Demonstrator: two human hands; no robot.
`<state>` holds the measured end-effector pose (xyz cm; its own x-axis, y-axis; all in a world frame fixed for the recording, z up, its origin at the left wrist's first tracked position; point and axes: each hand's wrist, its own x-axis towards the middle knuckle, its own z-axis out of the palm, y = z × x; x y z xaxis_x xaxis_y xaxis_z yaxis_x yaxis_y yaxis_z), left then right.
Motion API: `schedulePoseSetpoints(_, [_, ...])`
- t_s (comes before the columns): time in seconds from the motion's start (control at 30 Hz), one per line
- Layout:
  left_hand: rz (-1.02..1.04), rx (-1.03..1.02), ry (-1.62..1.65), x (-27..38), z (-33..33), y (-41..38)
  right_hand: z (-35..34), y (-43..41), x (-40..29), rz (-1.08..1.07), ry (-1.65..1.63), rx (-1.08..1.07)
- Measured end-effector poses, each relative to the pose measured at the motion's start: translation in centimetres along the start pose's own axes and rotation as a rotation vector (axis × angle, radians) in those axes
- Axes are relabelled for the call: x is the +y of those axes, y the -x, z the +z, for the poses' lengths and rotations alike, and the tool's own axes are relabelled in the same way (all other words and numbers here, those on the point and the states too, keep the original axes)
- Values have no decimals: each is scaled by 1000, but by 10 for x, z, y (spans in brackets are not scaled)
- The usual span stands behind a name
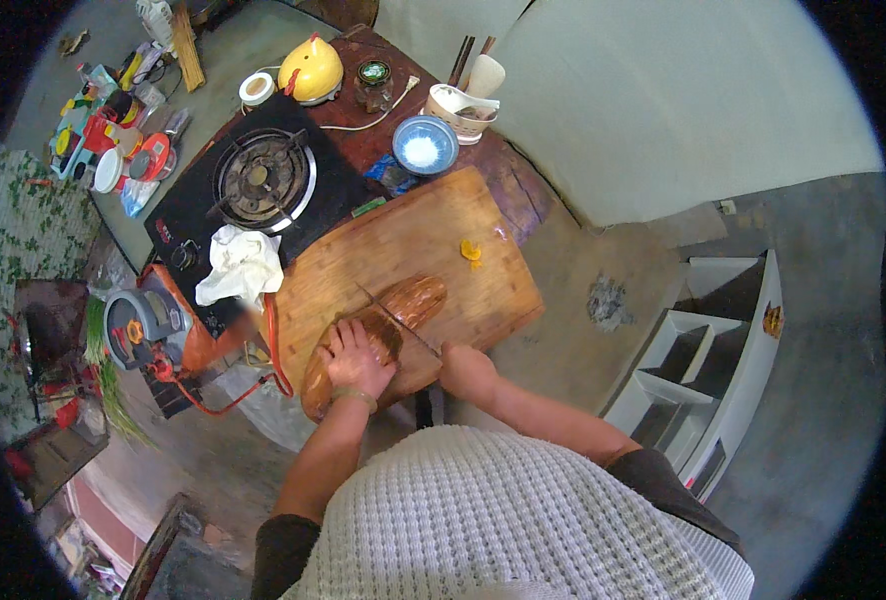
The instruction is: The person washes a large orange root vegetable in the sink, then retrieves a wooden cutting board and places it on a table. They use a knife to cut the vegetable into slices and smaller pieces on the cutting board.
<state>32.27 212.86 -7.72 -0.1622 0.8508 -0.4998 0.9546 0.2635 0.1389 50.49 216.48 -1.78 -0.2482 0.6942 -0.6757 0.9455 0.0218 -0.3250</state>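
Observation:
A long brown-orange squash, likely a pumpkin (422,294), lies on a wooden cutting board (338,262). My left hand (353,360) rests on its thicker near part with the fingers spread, pressing it against the board. In my right hand (469,371) is the handle of a knife (398,319). Its thin blade runs across the squash, just to the right of my left fingers. How deep the edge sits in the flesh cannot be told from here. A small orange-yellow scrap (471,252) lies farther back on the board.
Left of the board stands a black gas stove (263,176) with a white cloth (240,266) on its corner. Behind sit a blue-rimmed bowl (425,145), a utensil basket (462,112), a glass jar (374,82) and a yellow chicken-shaped appliance (312,69). An orange hose (274,345) hangs beside the gas cylinder (147,328).

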Motion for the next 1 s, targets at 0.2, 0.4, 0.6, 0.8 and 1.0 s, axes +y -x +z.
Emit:
schedulePoseSetpoints(0.2, [6,15,10,0,0,0,6,1,1,30,19,-36])
schedulePoseSetpoints(0.4, [8,20,2,0,3,-2,13,-4,4,56,11,-93])
schedulePoseSetpoints(0.6, [19,21,8,-1,0,-2,10,-11,-1,16,-10,-128])
schedulePoseSetpoints(0.8, [33,36,34,-3,-2,-3,16,-26,-3,-2,-23,-44])
schedulePoseSetpoints(1.0, [49,18,40,-5,1,-9,16,-42,-4,98,13,-173])
